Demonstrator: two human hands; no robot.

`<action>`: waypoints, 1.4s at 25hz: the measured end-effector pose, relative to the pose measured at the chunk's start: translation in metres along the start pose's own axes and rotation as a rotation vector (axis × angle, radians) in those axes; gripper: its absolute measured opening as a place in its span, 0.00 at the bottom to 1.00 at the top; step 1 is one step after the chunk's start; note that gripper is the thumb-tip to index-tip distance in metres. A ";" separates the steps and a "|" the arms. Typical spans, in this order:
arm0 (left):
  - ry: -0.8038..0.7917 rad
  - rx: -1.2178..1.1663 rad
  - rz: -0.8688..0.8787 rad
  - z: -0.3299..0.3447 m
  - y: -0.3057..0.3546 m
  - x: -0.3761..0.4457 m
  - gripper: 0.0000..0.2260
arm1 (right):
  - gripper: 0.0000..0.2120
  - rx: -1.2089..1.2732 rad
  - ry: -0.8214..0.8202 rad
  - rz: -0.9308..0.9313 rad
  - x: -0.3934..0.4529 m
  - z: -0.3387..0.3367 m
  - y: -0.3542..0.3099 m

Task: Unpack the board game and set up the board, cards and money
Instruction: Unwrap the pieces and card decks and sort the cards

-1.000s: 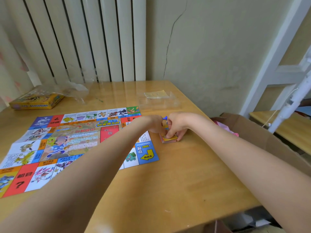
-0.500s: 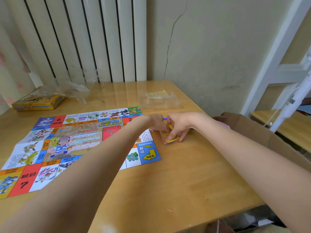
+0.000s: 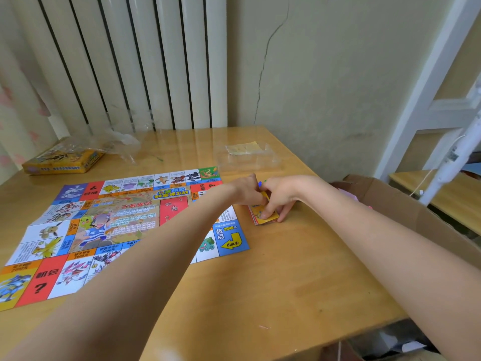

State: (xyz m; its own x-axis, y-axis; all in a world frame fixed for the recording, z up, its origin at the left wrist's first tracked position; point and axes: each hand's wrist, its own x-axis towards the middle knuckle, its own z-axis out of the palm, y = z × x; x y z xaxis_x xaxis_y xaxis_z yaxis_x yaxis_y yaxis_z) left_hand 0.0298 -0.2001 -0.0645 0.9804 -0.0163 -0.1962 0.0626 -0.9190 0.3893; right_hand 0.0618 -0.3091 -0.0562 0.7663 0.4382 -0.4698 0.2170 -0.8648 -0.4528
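The colourful game board lies unfolded flat on the left half of the wooden table. Just off its right edge sits a small stack of cards with a yellow top card. My right hand pinches the stack's top card, fingers curled over it. My left hand meets it from the left and holds the same stack's far end. Small blue and green bits show between the hands, too small to identify.
The yellow game box lies at the far left under crumpled clear wrap. A clear plastic tray holding a yellowish paper stands behind the hands. An open cardboard box sits beyond the table's right edge.
Both hands stay at the card stack; the fingers shift slightly on the top card. The camera has tilted a little.
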 end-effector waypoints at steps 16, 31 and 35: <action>-0.088 0.059 -0.077 -0.003 0.005 0.003 0.12 | 0.20 0.037 -0.018 -0.067 0.004 0.001 0.009; -0.106 -0.015 -0.049 -0.017 0.002 0.004 0.16 | 0.26 0.013 -0.059 -0.097 -0.010 -0.003 0.004; -0.081 -0.333 0.077 -0.020 -0.013 -0.015 0.12 | 0.22 0.092 0.036 -0.252 -0.011 0.001 0.016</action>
State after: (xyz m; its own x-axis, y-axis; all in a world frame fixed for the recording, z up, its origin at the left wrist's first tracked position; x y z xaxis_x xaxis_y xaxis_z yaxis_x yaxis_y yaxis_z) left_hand 0.0179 -0.1800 -0.0486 0.9675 -0.1242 -0.2205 0.0596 -0.7351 0.6754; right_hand 0.0568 -0.3273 -0.0588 0.7167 0.6264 -0.3065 0.3490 -0.7027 -0.6200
